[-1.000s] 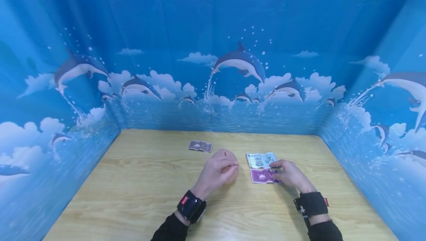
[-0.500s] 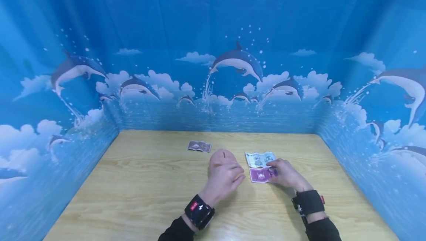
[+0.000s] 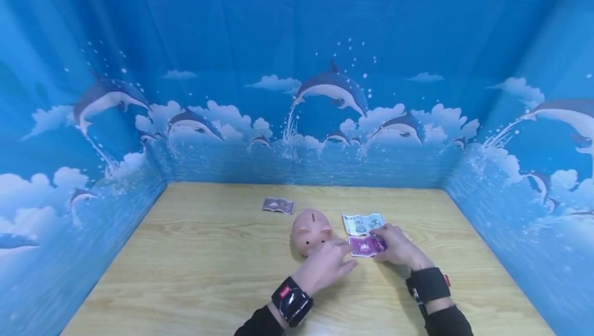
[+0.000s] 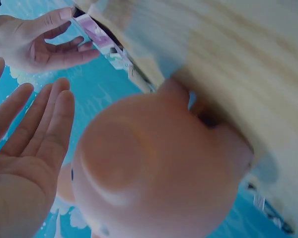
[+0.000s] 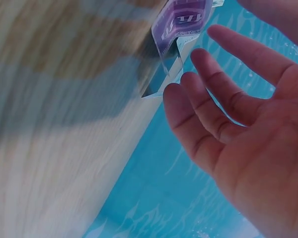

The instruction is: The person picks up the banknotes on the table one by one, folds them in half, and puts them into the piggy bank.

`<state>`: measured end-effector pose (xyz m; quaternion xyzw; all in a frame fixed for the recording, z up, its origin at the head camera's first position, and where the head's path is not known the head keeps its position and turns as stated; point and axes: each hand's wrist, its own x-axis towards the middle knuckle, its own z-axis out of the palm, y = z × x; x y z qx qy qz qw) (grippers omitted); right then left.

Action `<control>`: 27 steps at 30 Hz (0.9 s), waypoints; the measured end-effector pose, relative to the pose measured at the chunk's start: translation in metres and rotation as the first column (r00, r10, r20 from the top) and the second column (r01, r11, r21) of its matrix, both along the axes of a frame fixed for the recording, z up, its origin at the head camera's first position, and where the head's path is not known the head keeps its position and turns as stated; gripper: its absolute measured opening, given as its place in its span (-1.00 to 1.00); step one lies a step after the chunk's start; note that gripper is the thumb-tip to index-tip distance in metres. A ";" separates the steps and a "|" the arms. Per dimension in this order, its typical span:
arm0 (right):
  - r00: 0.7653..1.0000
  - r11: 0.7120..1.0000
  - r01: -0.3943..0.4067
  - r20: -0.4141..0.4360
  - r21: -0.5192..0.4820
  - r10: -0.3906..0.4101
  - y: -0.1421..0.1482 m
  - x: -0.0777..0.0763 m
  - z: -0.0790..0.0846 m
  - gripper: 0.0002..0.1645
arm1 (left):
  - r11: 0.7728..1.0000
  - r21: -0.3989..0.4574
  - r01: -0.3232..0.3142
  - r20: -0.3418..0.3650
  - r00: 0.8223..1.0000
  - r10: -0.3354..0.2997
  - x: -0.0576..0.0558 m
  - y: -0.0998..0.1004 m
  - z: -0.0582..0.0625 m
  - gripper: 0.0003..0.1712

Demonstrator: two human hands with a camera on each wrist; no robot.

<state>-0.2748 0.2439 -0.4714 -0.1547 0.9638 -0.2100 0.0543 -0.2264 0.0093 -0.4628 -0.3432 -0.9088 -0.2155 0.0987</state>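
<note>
A pink piggy bank (image 3: 308, 230) stands mid-table, its slot on top and its snout toward the wearer. My left hand (image 3: 323, 266) is just in front of its snout, fingers extended toward the purple banknote (image 3: 364, 246). The left wrist view shows the left palm (image 4: 20, 183) beside the piggy bank, holding nothing. At the purple banknote's right end is my right hand (image 3: 402, 248), thumb and fingertips spread around the edge. In the right wrist view its fingers (image 5: 208, 111) are relaxed and apart, close by the note. A light-blue banknote (image 3: 363, 223) lies directly behind the purple one.
A greyish-brown banknote (image 3: 278, 205) lies behind and left of the piggy bank. The wooden table (image 3: 195, 258) is bordered at the back and both sides by a blue dolphin-print curtain (image 3: 260, 161).
My left hand has come off the piggy bank, moving right and toward the wearer, uncovering it. The right hand has shifted slightly left at the purple banknote's end.
</note>
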 end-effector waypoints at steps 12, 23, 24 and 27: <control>1.000 1.000 0.022 0.012 0.011 -0.023 -0.002 0.003 -0.005 -0.12 | 0.999 0.028 -0.025 0.189 0.982 0.019 -0.001 0.014 -0.014 -0.63; 1.000 1.000 0.025 0.010 0.016 -0.025 -0.004 0.002 -0.008 -0.09 | 0.994 0.000 -0.106 0.266 0.958 0.102 0.001 0.015 -0.018 -0.37; 1.000 1.000 0.025 0.010 0.019 -0.026 -0.004 0.002 -0.008 -0.10 | 0.994 0.002 -0.111 0.273 0.956 0.106 0.002 0.015 -0.018 -0.35; 1.000 1.000 0.024 0.006 0.019 -0.024 -0.004 0.002 -0.009 -0.11 | 0.993 0.011 -0.121 0.300 0.947 0.112 0.003 0.014 -0.018 -0.31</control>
